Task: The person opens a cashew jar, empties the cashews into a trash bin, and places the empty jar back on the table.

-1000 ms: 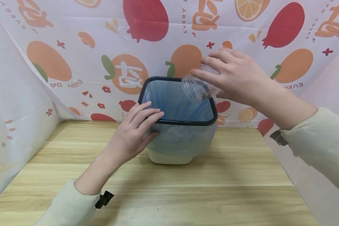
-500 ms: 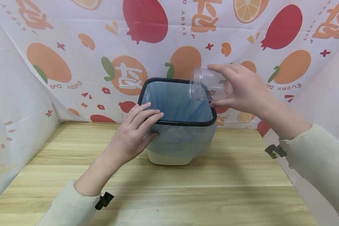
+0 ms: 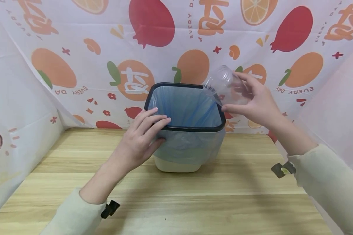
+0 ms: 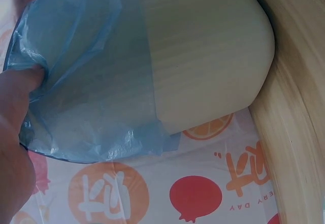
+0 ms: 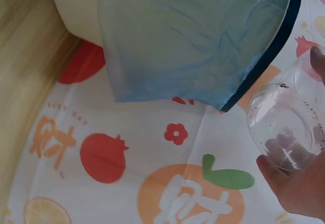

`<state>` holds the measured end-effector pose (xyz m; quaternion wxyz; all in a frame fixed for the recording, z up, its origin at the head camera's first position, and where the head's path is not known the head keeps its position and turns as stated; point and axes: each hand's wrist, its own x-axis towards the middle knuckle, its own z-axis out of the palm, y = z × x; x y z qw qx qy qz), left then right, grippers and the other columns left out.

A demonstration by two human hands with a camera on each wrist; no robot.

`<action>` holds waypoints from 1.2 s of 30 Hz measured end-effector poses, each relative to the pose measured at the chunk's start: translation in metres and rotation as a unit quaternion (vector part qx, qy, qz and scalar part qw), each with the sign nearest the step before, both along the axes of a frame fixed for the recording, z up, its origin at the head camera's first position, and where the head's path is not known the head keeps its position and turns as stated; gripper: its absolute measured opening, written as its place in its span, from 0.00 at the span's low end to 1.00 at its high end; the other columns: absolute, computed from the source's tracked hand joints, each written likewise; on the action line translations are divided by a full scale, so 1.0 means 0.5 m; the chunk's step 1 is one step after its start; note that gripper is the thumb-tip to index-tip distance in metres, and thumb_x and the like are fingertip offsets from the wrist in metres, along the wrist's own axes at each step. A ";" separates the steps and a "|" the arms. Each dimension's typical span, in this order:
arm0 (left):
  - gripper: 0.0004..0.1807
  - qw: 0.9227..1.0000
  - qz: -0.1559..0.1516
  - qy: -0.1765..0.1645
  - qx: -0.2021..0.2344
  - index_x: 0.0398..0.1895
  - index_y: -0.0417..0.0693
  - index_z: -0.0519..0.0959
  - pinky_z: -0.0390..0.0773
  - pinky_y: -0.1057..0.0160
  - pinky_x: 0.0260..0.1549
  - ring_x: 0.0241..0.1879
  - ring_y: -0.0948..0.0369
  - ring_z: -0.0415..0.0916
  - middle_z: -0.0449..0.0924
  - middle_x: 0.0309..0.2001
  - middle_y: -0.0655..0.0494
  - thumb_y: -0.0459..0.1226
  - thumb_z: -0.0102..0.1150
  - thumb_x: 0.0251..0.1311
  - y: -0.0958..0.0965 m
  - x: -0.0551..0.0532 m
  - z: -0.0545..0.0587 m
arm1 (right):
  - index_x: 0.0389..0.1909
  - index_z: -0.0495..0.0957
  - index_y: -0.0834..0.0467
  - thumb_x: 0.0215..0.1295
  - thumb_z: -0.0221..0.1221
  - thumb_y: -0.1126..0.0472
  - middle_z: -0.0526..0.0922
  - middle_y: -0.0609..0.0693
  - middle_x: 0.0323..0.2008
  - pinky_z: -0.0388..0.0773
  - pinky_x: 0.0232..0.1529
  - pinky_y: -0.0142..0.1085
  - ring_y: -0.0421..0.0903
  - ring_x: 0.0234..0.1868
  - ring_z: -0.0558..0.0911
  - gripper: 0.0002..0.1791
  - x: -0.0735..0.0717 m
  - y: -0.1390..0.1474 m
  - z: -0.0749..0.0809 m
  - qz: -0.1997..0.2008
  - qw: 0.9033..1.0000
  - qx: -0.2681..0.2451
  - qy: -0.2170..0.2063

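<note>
A cream trash can (image 3: 176, 166) lined with a thin blue plastic bag (image 3: 191, 143) stands on the table, a black rim ring (image 3: 194, 129) around its top. My left hand (image 3: 141, 137) grips its near left edge, fingers over the ring and thumb against the bag outside. In my right hand (image 3: 257, 101) is a clear plastic jar (image 3: 223, 86), held between thumb and fingers beside the can's right rim. The jar lies tilted, its ridged mouth toward the upper left. Small dark specks cling inside the jar (image 5: 284, 117) in the right wrist view.
The wood-grain table (image 3: 176, 202) runs under the can. A white cloth with fruit prints (image 3: 153, 19) hangs close behind it, with further cloth (image 3: 14, 107) at the left side. Black clips (image 3: 110, 209) sit at both sleeve cuffs.
The jar was tipped over the can with a small brown clump near its mouth; it has turned mouth-up and moved right, and the clump no longer shows. The left hand stays put.
</note>
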<state>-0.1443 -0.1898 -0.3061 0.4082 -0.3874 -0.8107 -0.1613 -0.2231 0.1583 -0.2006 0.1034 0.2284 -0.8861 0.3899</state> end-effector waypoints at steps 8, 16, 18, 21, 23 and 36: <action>0.41 1.000 0.003 0.000 0.001 0.66 0.44 0.73 0.61 0.38 0.69 0.68 0.41 0.65 0.74 0.62 0.44 0.31 0.80 0.43 0.001 0.001 0.000 | 0.73 0.60 0.35 0.56 0.73 0.54 0.75 0.49 0.65 0.80 0.55 0.33 0.47 0.64 0.76 0.46 -0.001 0.022 -0.030 0.002 0.992 -0.109 -0.059; 0.41 1.000 0.001 0.000 0.004 0.65 0.43 0.73 0.62 0.39 0.69 0.68 0.41 0.65 0.75 0.61 0.44 0.30 0.79 0.44 0.002 0.002 -0.002 | 0.73 0.61 0.42 0.63 0.67 0.62 0.72 0.54 0.67 0.81 0.50 0.27 0.55 0.68 0.71 0.40 0.008 0.039 -0.069 0.042 0.964 -0.246 -0.088; 0.41 1.000 0.001 0.000 0.004 0.65 0.43 0.73 0.61 0.39 0.69 0.68 0.41 0.65 0.75 0.61 0.44 0.31 0.79 0.44 0.001 0.002 -0.002 | 0.73 0.61 0.44 0.65 0.65 0.63 0.71 0.55 0.66 0.81 0.51 0.28 0.56 0.68 0.71 0.38 0.011 0.043 -0.081 0.054 0.955 -0.279 -0.089; 0.41 1.000 0.001 0.000 0.004 0.65 0.43 0.73 0.61 0.39 0.69 0.68 0.41 0.65 0.75 0.61 0.44 0.31 0.79 0.44 0.000 0.002 -0.002 | 0.72 0.62 0.48 0.67 0.62 0.65 0.70 0.57 0.65 0.80 0.53 0.31 0.55 0.66 0.74 0.35 0.011 0.050 -0.104 0.086 0.933 -0.340 -0.082; 0.41 1.000 0.001 -0.001 0.003 0.65 0.44 0.73 0.61 0.39 0.69 0.68 0.41 0.65 0.75 0.61 0.44 0.31 0.79 0.44 0.000 0.001 -0.002 | 0.72 0.62 0.51 0.68 0.60 0.65 0.69 0.58 0.64 0.80 0.54 0.35 0.56 0.63 0.76 0.33 0.010 0.053 -0.122 0.112 0.912 -0.387 -0.080; 0.40 1.000 0.001 -0.002 0.003 0.65 0.44 0.73 0.60 0.39 0.70 0.68 0.42 0.64 0.74 0.62 0.44 0.31 0.79 0.44 0.002 0.000 -0.002 | 0.71 0.59 0.55 0.66 0.64 0.53 0.74 0.56 0.56 0.80 0.57 0.44 0.55 0.58 0.80 0.36 0.020 0.067 -0.225 0.138 0.817 -0.541 -0.144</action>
